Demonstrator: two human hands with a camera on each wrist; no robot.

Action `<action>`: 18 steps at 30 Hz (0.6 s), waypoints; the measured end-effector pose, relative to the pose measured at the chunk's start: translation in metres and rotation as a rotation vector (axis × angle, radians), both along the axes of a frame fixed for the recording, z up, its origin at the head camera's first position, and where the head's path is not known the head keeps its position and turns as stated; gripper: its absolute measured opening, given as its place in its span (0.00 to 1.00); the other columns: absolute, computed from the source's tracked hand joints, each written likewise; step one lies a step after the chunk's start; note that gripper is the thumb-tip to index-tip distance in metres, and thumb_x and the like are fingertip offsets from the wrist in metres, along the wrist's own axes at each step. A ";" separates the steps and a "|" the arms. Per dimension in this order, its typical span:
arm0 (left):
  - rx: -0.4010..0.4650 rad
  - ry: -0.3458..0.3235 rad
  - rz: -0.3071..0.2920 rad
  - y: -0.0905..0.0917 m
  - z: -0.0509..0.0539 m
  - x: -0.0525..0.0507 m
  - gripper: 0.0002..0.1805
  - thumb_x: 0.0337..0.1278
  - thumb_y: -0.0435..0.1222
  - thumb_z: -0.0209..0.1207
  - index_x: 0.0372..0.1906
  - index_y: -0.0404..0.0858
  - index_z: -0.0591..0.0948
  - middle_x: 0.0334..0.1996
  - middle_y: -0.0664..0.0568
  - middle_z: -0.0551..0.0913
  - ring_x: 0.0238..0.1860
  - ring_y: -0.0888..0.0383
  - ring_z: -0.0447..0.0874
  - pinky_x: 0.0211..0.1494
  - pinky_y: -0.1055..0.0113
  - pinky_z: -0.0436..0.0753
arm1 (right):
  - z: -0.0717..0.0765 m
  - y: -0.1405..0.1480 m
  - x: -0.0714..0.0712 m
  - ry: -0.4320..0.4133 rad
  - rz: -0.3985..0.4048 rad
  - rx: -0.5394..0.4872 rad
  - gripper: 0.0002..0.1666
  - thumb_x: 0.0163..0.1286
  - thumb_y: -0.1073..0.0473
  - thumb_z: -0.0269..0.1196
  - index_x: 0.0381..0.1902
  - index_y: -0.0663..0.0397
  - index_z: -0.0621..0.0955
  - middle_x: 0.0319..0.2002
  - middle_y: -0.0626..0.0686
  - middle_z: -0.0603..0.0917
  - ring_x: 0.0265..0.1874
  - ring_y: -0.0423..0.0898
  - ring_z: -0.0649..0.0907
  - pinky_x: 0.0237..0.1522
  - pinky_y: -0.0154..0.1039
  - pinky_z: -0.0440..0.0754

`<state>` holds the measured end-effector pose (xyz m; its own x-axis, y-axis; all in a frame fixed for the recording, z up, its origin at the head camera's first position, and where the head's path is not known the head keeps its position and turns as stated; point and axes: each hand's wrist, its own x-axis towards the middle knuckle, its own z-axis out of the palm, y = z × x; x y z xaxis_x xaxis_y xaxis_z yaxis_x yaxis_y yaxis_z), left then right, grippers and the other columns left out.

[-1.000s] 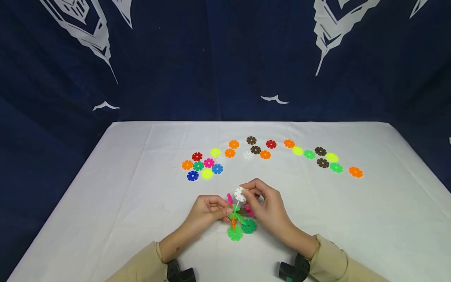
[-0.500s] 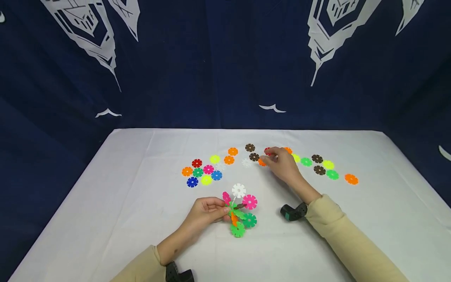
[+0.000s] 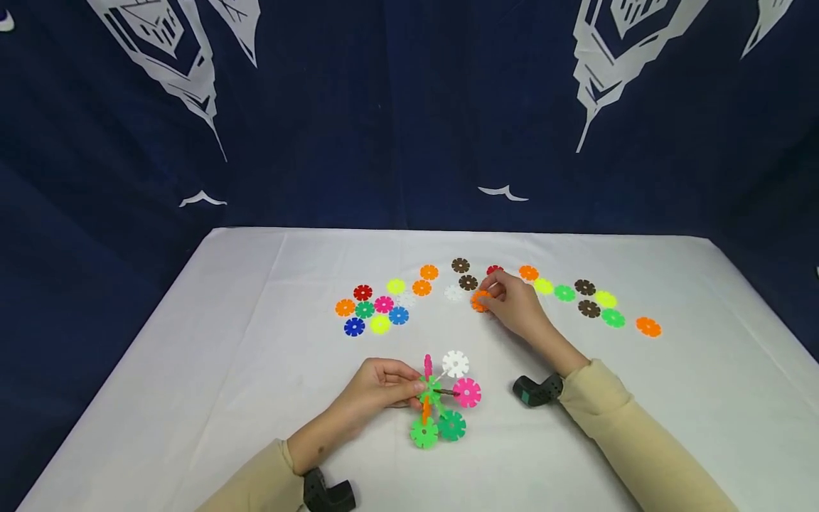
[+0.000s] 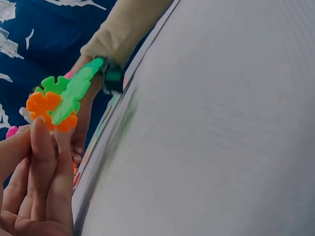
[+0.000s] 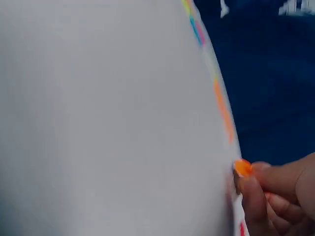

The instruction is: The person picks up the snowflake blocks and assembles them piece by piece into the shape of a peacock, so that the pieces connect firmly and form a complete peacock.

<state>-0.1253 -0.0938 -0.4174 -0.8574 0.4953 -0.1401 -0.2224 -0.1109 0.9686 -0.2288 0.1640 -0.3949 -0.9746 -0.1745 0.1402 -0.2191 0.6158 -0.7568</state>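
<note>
My left hand [image 3: 380, 385] pinches a cluster of interlocked snowflake discs by its green centre disc [image 3: 432, 390], held above the table. Out from that centre stand a white disc [image 3: 456, 363], pink discs, one joined through a brown disc [image 3: 446, 392], and green discs at the lower end. An orange disc [image 4: 43, 105] faces the left wrist camera, beside the fingertips. Farther up the table my right hand [image 3: 517, 307] pinches a loose orange snowflake disc [image 3: 479, 301] between thumb and fingers; its edge also shows in the right wrist view. The fingers hide part of it.
Loose discs lie in an arc across the white table [image 3: 256, 398]: a mixed group at left with a dark blue disc [image 3: 355, 326], brown discs in the middle, and more at right, ending with an orange disc [image 3: 649, 326]. A dark patterned curtain [image 3: 397, 121] hangs behind.
My right hand has let go of the white disc on the cluster, reached away to the loose discs and taken hold of an orange one. My left hand keeps the cluster, now turned slightly.
</note>
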 end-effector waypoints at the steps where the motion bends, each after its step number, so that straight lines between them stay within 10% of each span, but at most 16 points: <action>1: -0.008 0.004 -0.009 0.000 0.000 0.000 0.11 0.55 0.27 0.62 0.38 0.20 0.78 0.26 0.46 0.84 0.25 0.59 0.83 0.42 0.61 0.82 | 0.003 -0.003 0.007 -0.030 0.044 -0.067 0.09 0.60 0.70 0.65 0.39 0.65 0.77 0.25 0.55 0.79 0.21 0.49 0.80 0.25 0.35 0.80; 7: -0.032 0.019 -0.053 -0.001 0.001 -0.001 0.11 0.55 0.26 0.61 0.39 0.19 0.78 0.26 0.46 0.84 0.25 0.60 0.83 0.42 0.62 0.82 | 0.027 -0.026 0.048 -0.242 0.288 -0.358 0.11 0.62 0.72 0.61 0.43 0.71 0.78 0.25 0.60 0.81 0.22 0.56 0.80 0.28 0.41 0.83; 18: -0.070 0.028 -0.078 0.000 0.000 0.000 0.11 0.54 0.28 0.62 0.38 0.21 0.79 0.26 0.46 0.84 0.25 0.59 0.83 0.43 0.63 0.82 | 0.031 -0.042 0.071 -0.216 0.320 -0.220 0.07 0.62 0.65 0.64 0.39 0.57 0.82 0.22 0.55 0.81 0.21 0.48 0.78 0.23 0.32 0.72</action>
